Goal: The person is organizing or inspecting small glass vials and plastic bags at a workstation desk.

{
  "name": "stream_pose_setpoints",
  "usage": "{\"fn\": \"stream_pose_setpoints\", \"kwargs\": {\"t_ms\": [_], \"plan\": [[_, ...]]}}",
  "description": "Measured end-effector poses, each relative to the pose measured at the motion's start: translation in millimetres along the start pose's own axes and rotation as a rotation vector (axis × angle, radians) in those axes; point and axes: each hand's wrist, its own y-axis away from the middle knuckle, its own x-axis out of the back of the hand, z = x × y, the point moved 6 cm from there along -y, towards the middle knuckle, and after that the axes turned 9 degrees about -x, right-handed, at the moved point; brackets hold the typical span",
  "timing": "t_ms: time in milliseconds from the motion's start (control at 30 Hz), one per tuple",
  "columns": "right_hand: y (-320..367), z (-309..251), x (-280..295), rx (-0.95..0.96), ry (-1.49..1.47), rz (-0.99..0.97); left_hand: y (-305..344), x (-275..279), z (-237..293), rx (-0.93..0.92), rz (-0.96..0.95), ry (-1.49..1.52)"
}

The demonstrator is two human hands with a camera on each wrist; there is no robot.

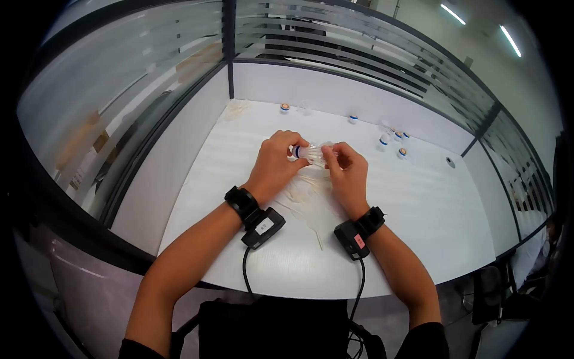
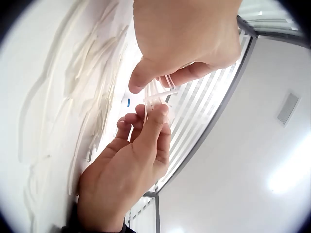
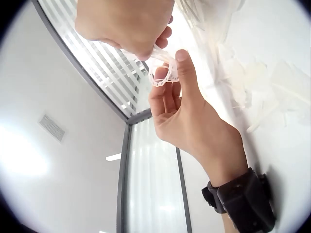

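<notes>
In the head view my left hand (image 1: pixel 275 163) grips the cork end of a shuttlecock (image 1: pixel 311 154), which has a dark blue band and a white, see-through skirt. My right hand (image 1: pixel 350 175) pinches the skirt at its wide end, thumb and fingertips together. The left wrist view shows thin white ribs and a pale strip (image 2: pixel 161 95) between the two hands. Toward the right wrist camera faces the lacy, ring-shaped edge of the skirt (image 3: pixel 164 74). Below the hands, loose white feathers (image 1: pixel 308 200) lie spread on the table.
More shuttlecocks (image 1: pixel 383 141) with blue bands stand toward the back right, several in a loose group. Another, with an orange top (image 1: pixel 284 108), is at the back left beside a clear piece (image 1: pixel 305 108). Low partitions (image 1: pixel 335 87) enclose the white table (image 1: pixel 430 203).
</notes>
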Motion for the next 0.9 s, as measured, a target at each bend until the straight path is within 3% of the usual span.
{"fn": "stream_pose_setpoints", "kwargs": {"t_ms": [133, 200, 333, 400, 467, 567, 600, 733, 900], "plan": [[1.7, -7.5, 0.2, -0.016, 0.057, 0.006, -1.6, -3.7, -0.8, -0.004, -0.007, 0.054], [1.8, -14.3, 2.4, 0.064, 0.085, 0.072, -0.7, -4.9, -6.4, 0.036, -0.027, 0.046], [5.5, -31.3, 18.5, 0.367, 0.250, 0.301, 2.7, -3.2, -12.0, 0.066, 0.034, 0.040], [16.9, -55.9, 31.0, 0.571, 0.346, 0.298, 2.6, -1.5, -14.5, 0.003, 0.079, 0.029], [35.2, -90.9, 49.7, 0.800, 0.443, 0.235, -3.4, -6.0, -17.5, -0.069, 0.133, 0.007], [64.2, -126.5, 64.8, 1.129, 0.546, 0.087, 4.5, -16.7, -20.1, 0.078, 0.113, 0.083], [71.0, -131.1, 71.0, 1.228, 0.562, 0.065, 4.8, -20.8, -21.0, 0.028, 0.141, 0.049], [90.4, -143.5, 45.8, 1.426, 0.591, -0.098, 5.1, -27.9, -26.3, 0.019, 0.166, 0.049], [112.5, -168.3, 13.0, 1.521, 0.575, -0.280, 12.7, -8.9, -10.2, 0.015, 0.167, -0.032]]}}
